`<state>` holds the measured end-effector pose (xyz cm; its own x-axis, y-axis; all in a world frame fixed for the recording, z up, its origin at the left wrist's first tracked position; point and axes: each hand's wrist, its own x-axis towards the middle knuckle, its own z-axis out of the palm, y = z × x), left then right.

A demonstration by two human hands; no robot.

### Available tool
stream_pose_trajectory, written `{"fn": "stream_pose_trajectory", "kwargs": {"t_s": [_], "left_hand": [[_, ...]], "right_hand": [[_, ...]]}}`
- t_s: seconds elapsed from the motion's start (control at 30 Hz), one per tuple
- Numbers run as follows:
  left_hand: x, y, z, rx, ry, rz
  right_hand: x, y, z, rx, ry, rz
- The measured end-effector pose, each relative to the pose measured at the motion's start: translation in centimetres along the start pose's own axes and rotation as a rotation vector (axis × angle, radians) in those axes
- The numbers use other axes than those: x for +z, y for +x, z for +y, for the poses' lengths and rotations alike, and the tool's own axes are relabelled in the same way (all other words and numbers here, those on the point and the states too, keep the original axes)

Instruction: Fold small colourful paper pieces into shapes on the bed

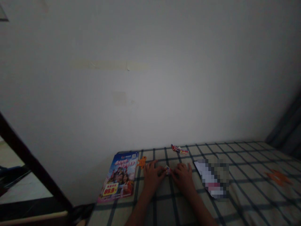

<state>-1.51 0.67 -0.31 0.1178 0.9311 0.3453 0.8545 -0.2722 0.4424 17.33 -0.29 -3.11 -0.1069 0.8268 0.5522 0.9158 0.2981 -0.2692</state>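
A small piece of folded printed paper [167, 170] sits between my two hands, low over the checked cloth. My left hand [152, 173] pinches its left side with thumb and finger, the other fingers curled forward. On the opposite side, my right hand [182, 175] grips the paper the same way. My fingers hide part of it, so its full shape cannot be made out. Just beyond my left hand lies an orange cut-out figure [142, 162]. A crumpled or folded strip of printed paper [180, 149] rests farther back, near the wall.
A stack of colourful flyers [121, 175] lies to the left on the checked cloth [162, 207]. To the right are a blurred-out flat object [210, 179] and another orange shape [278, 177]. Behind rises a white wall [164, 78]; a dark slanted bar [35, 163] stands at left.
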Motion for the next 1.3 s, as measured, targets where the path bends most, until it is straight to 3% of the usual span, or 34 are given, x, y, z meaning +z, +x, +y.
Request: {"fn": "stream_pose_trajectory", "kwargs": {"t_s": [0.6, 1.3], "left_hand": [[0.01, 0.04, 0.22, -0.010, 0.025, 0.012], [0.33, 0.01, 0.33, -0.006, 0.041, 0.006]], "right_hand": [[-0.60, 0.05, -0.15, -0.024, 0.039, -0.021], [0.12, -0.04, 0.14, 0.004, 0.036, -0.025]]}}
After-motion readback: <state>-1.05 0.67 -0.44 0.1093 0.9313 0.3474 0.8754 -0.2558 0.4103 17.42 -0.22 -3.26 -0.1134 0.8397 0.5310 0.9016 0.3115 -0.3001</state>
